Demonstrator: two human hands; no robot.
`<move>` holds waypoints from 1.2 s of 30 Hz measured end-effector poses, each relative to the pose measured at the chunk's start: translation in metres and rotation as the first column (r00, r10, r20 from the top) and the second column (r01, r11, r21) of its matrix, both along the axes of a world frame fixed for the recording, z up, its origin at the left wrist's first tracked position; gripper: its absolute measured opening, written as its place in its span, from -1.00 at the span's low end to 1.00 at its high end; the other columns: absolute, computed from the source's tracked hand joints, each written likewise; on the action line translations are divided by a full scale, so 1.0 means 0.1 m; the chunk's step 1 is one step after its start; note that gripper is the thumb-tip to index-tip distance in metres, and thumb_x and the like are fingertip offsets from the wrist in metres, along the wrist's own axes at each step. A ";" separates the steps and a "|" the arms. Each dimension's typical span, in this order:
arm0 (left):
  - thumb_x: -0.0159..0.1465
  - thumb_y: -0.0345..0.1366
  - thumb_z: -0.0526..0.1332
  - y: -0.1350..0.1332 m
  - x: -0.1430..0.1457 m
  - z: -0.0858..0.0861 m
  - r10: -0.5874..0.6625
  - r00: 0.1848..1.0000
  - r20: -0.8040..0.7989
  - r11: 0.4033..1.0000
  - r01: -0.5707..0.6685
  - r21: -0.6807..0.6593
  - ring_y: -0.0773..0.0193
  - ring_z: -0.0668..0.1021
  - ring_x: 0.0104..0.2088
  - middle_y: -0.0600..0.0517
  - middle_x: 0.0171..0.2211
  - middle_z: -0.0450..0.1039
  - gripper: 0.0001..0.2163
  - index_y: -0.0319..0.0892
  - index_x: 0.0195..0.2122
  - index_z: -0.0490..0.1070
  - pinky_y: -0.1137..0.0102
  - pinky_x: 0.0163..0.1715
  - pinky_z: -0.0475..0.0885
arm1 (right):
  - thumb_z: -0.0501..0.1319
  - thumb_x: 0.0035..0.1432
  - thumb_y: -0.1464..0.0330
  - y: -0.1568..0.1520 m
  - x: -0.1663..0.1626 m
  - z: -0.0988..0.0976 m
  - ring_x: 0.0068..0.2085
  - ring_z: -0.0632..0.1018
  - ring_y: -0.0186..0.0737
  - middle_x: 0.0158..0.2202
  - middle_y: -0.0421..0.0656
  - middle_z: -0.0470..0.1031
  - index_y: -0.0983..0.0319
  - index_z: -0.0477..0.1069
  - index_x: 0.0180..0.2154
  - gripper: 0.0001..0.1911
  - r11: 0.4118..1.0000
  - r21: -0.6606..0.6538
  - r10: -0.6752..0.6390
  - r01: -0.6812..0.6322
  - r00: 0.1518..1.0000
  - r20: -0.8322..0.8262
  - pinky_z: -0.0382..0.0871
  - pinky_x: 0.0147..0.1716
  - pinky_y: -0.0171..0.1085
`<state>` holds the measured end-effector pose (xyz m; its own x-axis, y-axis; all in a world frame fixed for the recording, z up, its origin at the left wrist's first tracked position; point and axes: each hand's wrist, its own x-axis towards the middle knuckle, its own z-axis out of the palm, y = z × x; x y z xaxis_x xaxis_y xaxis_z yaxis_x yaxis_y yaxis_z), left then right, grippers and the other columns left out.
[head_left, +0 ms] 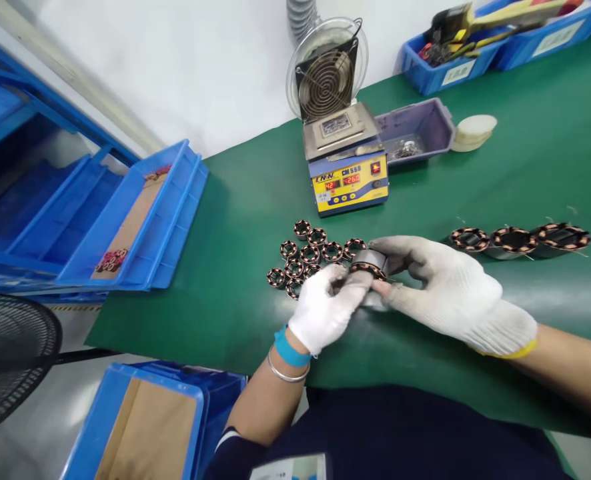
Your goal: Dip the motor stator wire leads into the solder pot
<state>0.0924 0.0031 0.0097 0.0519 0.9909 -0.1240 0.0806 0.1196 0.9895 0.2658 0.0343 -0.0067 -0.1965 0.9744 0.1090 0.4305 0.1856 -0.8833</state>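
Both my hands wear white knit gloves and meet over the green bench mat (pixel 235 220). My right hand (pixel 450 293) grips a round wound stator (pixel 370 265) with copper coils from the right side. My left hand (pixel 325 307) pinches the same stator from the left with closed fingers. Just behind my hands lies a cluster of several small copper-wound stators (pixel 310 257) on the mat.
A yellow-and-blue solder pot (pixel 348 163) with red digits stands behind, with a fan (pixel 325 73) over it. A purple tray (pixel 415 130) sits beside it. Three larger stators (pixel 518 239) lie at right. Blue bins stand at left (pixel 140 213), below (pixel 145 420) and far back (pixel 455 57).
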 end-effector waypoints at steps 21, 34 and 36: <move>0.17 -0.04 0.35 -0.15 -0.03 0.04 0.371 0.912 0.176 0.911 -0.394 0.124 0.42 0.33 -0.68 0.15 -0.68 0.33 -0.66 -0.15 -0.53 0.33 0.49 -0.67 0.25 | 0.37 0.00 0.26 0.01 -0.02 0.10 -0.30 0.60 -0.17 -0.22 -0.04 0.59 0.21 0.51 0.00 -0.52 1.000 -0.007 -0.026 0.025 0.999 -0.025 0.61 -0.23 -0.17; 0.01 0.20 0.39 -0.25 0.20 0.09 0.163 0.919 0.360 0.981 -0.112 -0.158 0.41 0.33 -0.62 0.05 -0.59 0.41 -0.50 -0.16 -0.51 0.33 0.43 -0.57 0.28 | 0.32 0.08 0.10 2.06 -0.21 1.07 -0.02 0.54 -0.09 -0.09 -0.04 0.55 0.23 0.56 0.02 -0.48 0.934 0.261 -0.351 0.242 0.747 0.564 0.40 0.09 0.03; -0.03 0.25 0.39 -0.21 0.16 0.07 0.185 0.901 0.393 0.974 -0.113 -0.197 0.42 0.33 -0.62 0.06 -0.56 0.41 -0.46 -0.16 -0.47 0.34 0.44 -0.58 0.28 | 0.31 0.10 0.11 2.27 -0.30 1.14 -0.01 0.53 -0.02 -0.06 0.05 0.53 0.29 0.55 -0.01 -0.49 0.936 0.277 -0.348 0.218 0.691 0.634 0.40 0.03 0.05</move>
